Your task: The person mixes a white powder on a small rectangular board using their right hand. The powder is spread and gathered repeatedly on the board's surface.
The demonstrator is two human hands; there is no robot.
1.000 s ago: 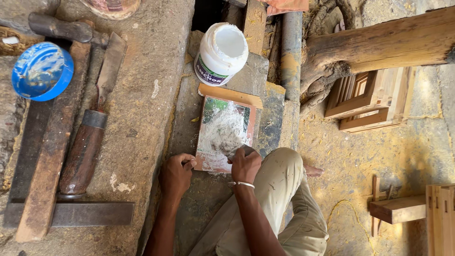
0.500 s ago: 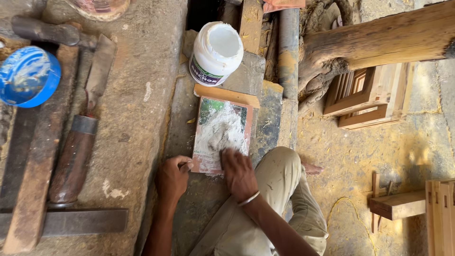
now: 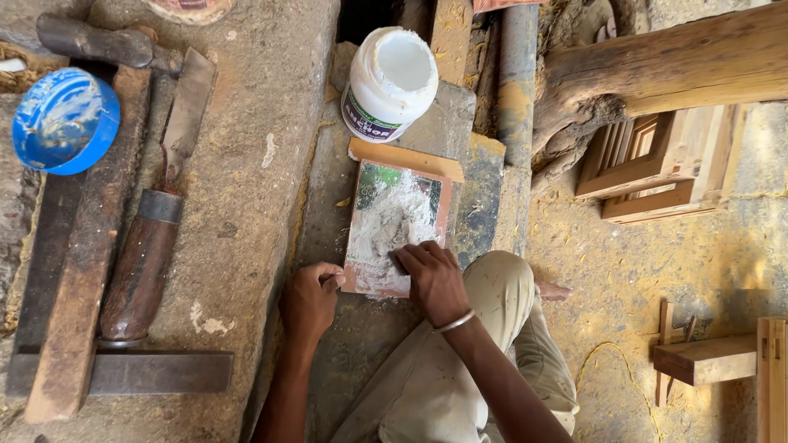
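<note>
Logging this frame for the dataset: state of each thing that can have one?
white plastic jar: open, upright
blue lid: off, lying apart from jar
small board: flat, smeared with white paste
left hand: gripping board's edge
right hand: fingers pressed on paste
chisel: lying untouched

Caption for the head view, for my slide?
Right hand spreads white paste on a small board; left hand steadies its edge.

right hand (image 3: 433, 279) slid up over white paste (image 3: 392, 221) | view shifted slightly
</note>
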